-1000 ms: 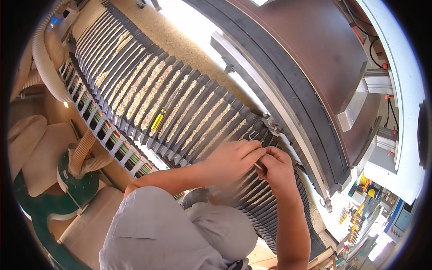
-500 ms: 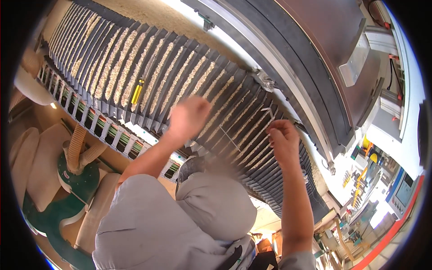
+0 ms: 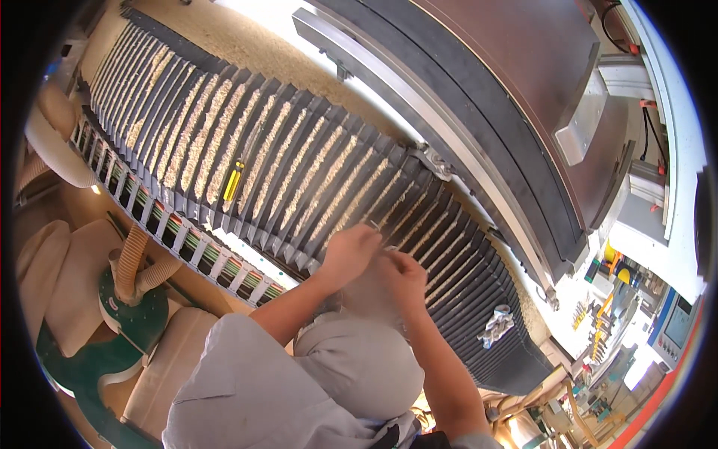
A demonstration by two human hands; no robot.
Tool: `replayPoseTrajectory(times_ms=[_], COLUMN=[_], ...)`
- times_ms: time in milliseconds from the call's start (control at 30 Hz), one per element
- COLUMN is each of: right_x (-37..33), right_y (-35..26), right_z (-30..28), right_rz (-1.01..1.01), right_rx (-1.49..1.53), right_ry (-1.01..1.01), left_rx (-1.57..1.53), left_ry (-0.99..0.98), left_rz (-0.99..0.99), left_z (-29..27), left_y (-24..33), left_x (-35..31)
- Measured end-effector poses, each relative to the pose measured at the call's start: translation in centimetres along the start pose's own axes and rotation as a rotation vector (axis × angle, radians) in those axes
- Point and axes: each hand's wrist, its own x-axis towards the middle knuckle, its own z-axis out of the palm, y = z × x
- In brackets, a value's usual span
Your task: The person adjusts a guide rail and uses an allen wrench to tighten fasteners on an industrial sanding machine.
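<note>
My left hand [image 3: 351, 254] and my right hand [image 3: 406, 280] are close together above the black accordion bellows [image 3: 447, 241], near my knee. Both have their fingers closed. A small pale tip [image 3: 376, 223] shows at the left fingertips; the rest of that thing is hidden. What the right fingers pinch is too small to name. Pale wood chips [image 3: 273, 142] fill many of the folds. Left of my hands, a screwdriver [image 3: 233, 183] with a yellow and black handle lies in one fold. A crumpled rag [image 3: 499, 325] rests on the bellows at the right.
A metal rail [image 3: 419, 93] runs along the far side, beside a large brown machine panel [image 3: 516, 45]. A cable chain [image 3: 187, 236] with coloured cables follows the near side. Green extraction equipment [image 3: 134, 299] with beige hoses stands at the lower left. My grey-clad knees are close below the hands.
My right hand has moved left and down, and my left hand slightly right and down, so they now meet. The bent thin thing by the right fingers no longer shows. The rag has come into view.
</note>
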Motion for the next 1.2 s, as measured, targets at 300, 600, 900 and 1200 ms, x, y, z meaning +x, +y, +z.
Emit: replayPoseTrajectory(times_ms=[300,600,900,1200], right_x=[5.3,8.9,9.0,9.1], right_y=[-14.0,-14.2,-14.2,-14.2], right_z=[-10.8,-11.3,-11.5,-11.4], right_rz=[-0.963,-0.95,-0.886,-0.899], right_rx=[-0.343,-0.403,-0.349,-0.349], right_ry=[0.609,0.595,0.559,0.587], left_rx=[-0.734,-0.808,-0.803,-1.075], left_ry=[0.214,0.393,0.486,0.33], left_rz=[0.001,-0.085,-0.099,-0.28], left_z=[-11.1,-10.4,-10.6,-12.2], left_y=[8.0,8.8,10.1,9.2], left_x=[14.1,17.7,18.4,19.2])
